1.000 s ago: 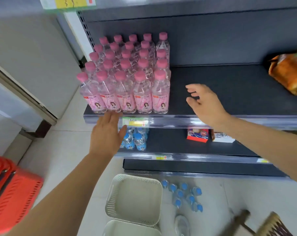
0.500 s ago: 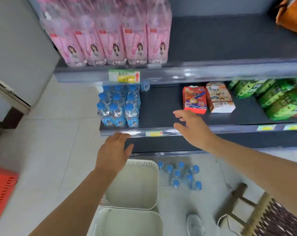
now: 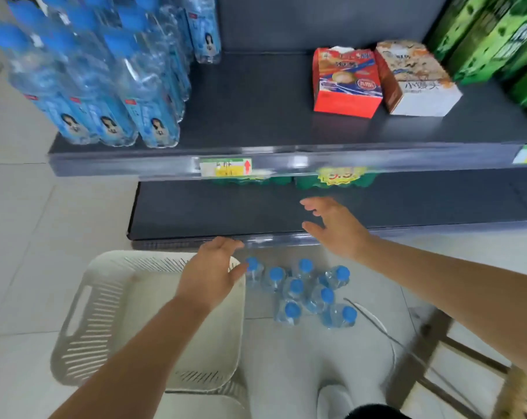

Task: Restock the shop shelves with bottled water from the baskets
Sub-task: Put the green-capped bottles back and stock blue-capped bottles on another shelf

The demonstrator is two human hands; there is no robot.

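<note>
Left hand [image 3: 209,273] empty, fingers loose and nearly together, above the white basket [image 3: 111,313] at its far right corner, thumb just beside a blue cap. Right hand [image 3: 336,228] empty, fingers slightly spread and curled, over the bottom shelf [image 3: 195,216] front edge. Floor bottles [image 3: 298,290] stand clustered beside the basket, between the hands. Shelved bottles [image 3: 105,86] upper left, blue labels (text unreadable). Price tag [image 3: 226,167] has a red arrow, writing blurred. White carton [image 3: 416,80] reads 小馒头; red carton [image 3: 345,83] beside it.
</note>
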